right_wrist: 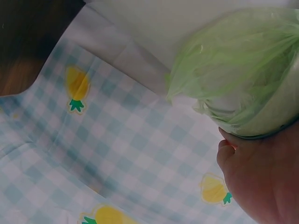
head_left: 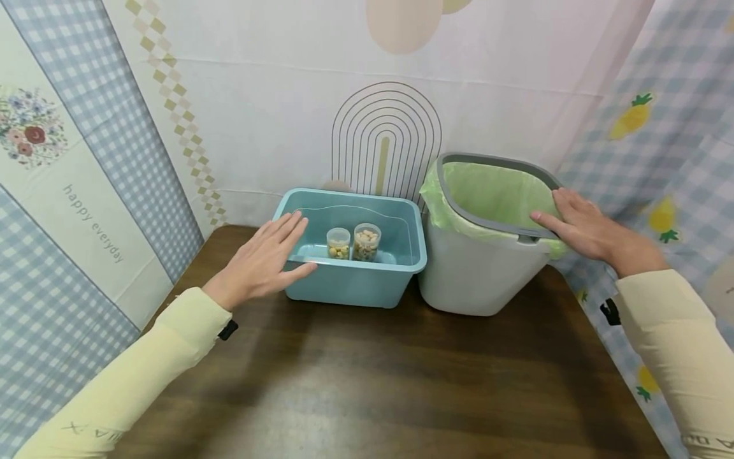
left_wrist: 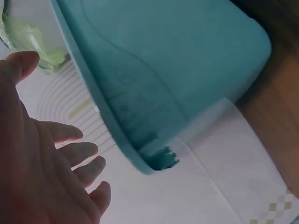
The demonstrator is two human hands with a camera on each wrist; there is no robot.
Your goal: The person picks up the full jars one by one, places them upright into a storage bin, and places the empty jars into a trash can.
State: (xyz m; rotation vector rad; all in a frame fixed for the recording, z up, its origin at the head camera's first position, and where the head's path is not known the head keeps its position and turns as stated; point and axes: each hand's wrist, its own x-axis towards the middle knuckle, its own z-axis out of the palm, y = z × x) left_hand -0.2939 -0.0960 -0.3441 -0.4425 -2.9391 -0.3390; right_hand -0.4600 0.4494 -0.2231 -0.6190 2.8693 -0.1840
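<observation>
My left hand (head_left: pixel 262 261) is held out with straight fingers and spread thumb, near the left side of a teal plastic tub (head_left: pixel 350 284). Nothing is in its grasp; the left wrist view also shows the fingers (left_wrist: pixel 77 154) loosely spread beside the tub's rim. Inside the tub stand two small clear cups, one (head_left: pixel 338 244) with small yellowish pieces, the other (head_left: pixel 366 242) with pale nut-like pieces. My right hand (head_left: pixel 582 226) rests on the right side of the grey rim of a trash can (head_left: pixel 476 274), its thumb reaching over the opening. A green bag (head_left: pixel 487 191) lines the can.
Tub and can stand side by side at the back of a dark wooden table (head_left: pixel 373 370). A white patterned cloth (head_left: pixel 275 121) hangs behind them. Blue checked cloths hang at left and right, the right one (head_left: pixel 608 159) with pineapple prints.
</observation>
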